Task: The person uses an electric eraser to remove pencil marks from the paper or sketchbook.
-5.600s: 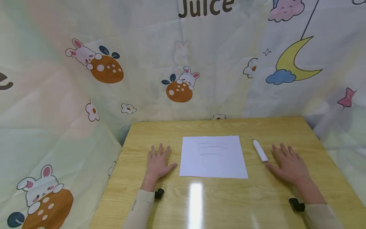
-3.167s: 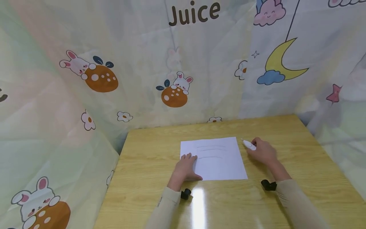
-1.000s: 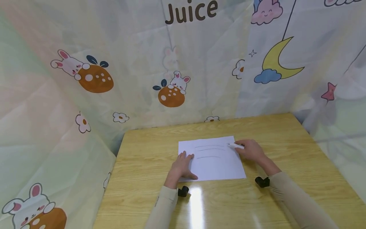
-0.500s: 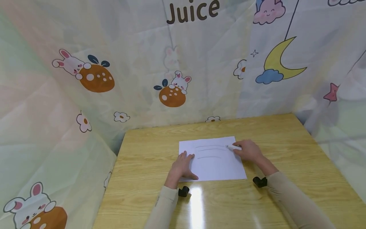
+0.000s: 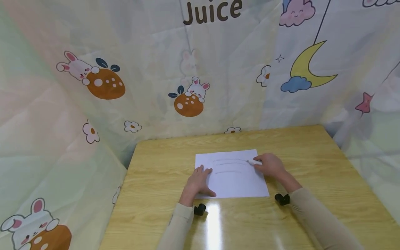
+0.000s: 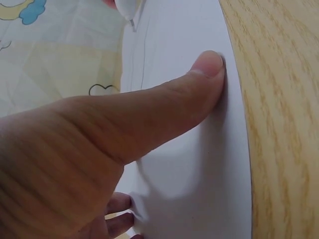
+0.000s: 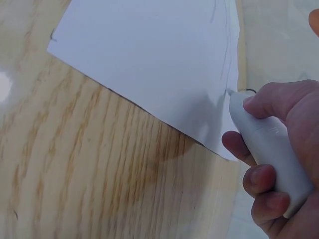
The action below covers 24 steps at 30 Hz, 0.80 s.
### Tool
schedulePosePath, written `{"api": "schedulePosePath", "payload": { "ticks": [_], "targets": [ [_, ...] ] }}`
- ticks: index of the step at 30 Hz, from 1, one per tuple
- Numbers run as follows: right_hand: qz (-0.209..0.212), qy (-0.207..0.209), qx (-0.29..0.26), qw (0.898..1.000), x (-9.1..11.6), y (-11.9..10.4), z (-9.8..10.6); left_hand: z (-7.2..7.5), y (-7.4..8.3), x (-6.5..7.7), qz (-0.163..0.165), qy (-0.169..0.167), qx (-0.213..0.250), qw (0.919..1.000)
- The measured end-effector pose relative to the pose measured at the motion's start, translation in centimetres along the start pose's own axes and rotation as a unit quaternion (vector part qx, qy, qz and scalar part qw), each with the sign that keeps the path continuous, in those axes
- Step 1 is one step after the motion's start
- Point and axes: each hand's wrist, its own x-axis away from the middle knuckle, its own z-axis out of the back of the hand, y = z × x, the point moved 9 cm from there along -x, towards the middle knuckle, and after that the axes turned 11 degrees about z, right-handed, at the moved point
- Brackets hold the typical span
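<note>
A white sheet of paper lies on the wooden table, bearing 3 faint curved pencil lines. My left hand rests on its left part with fingers spread; in the left wrist view the thumb presses near the paper's edge. My right hand grips a thick white pen-shaped electric eraser at the paper's upper right. Its narrow tip meets the paper at the right end of the upper lines. Fingers wrap around its body, hiding part of it.
The wooden table carries a bright light reflection in front of the paper. A printed cloth with rabbits and a moon hangs behind and at both sides. Each wrist wears a small black camera.
From lying flat on the table, both hands have moved inward: the left onto the paper, the right picking up the electric eraser and bringing its tip to the lines. Lately the right hand shifts slightly left.
</note>
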Motion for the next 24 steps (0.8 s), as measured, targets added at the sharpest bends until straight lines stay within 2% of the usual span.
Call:
{"api": "schedulePosePath", "payload": {
  "ticks": [5,10,18,24],
  "targets": [
    [0.000,-0.003,0.005,1.000,-0.25,-0.19,-0.24,-0.30,0.01,-0.11,-0.004,0.003,0.003,1.0000],
    [0.006,-0.006,0.013,1.000,-0.57,-0.26,-0.56,-0.30,-0.41,-0.07,0.007,0.002,-0.004,1.0000],
    [-0.027,-0.029,-0.003,0.999,-0.55,0.04,-0.64,-0.49,-0.51,-0.02,0.007,-0.003,-0.002,1.0000],
    [-0.032,-0.035,-0.003,0.999,-0.86,-0.02,-0.52,-0.41,-0.41,-0.12,0.008,0.004,-0.006,0.9999]
  ]
}}
